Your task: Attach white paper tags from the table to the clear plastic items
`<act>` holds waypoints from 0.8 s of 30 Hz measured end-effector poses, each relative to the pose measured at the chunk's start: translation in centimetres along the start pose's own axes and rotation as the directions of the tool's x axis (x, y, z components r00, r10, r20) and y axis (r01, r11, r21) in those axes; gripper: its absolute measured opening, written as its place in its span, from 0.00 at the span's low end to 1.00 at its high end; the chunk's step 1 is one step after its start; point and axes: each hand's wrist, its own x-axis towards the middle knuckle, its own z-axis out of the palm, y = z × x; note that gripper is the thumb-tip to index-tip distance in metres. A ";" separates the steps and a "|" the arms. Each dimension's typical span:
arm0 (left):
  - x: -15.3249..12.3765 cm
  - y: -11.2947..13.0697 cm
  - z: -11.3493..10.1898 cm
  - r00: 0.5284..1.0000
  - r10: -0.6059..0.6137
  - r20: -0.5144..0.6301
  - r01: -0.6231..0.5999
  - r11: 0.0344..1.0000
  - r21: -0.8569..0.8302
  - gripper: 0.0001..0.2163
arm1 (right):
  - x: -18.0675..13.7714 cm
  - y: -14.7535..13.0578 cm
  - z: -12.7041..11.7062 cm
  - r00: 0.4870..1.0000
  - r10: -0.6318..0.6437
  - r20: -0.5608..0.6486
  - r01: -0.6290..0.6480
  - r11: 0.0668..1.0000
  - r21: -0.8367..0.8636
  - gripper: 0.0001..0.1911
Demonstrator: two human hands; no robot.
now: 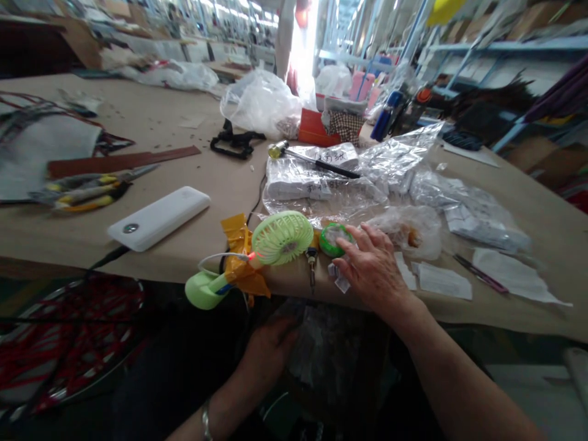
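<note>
My right hand (371,264) reaches over the table's front edge, fingers apart. Its fingertips touch a small round green dish (331,237) with a pale middle. Below the thumb lie small white slips (340,282); whether the thumb touches them is unclear. Lower down, in the shade under the table edge, is my left hand (272,344), beside a crumpled clear plastic bag (316,346). Its fingers are dim and blurred. Left of the dish stands a light green fan (282,239), taped to the edge with brown tape (248,278). A thin pointed tool (312,267) sits between fan and dish.
A white power bank (160,217) lies at left, near several yellow-handled pliers (87,188). A hammer (321,162) rests on plastic-wrapped white packets (294,184). Paper pieces (443,280) and a slim pointed tool (481,274) lie at right. A basket of red strips (68,343) stands lower left.
</note>
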 end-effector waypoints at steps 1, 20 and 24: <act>-0.1 0.1 0.0 1.000 -0.008 -0.001 0.008 1.000 0.006 0.10 | -0.4 0.1 -0.1 0.999 0.000 -0.047 0.002 0.999 0.039 0.15; -0.7 2.4 2.2 0.993 -0.031 0.112 0.043 0.993 -0.109 0.09 | -6.9 -1.0 1.0 0.988 -0.002 -0.152 0.019 0.994 0.110 0.09; -0.5 3.5 2.5 0.990 -0.031 0.137 0.057 0.980 -0.193 0.08 | -6.9 -0.5 0.9 0.977 0.018 -0.212 0.025 0.980 0.199 0.08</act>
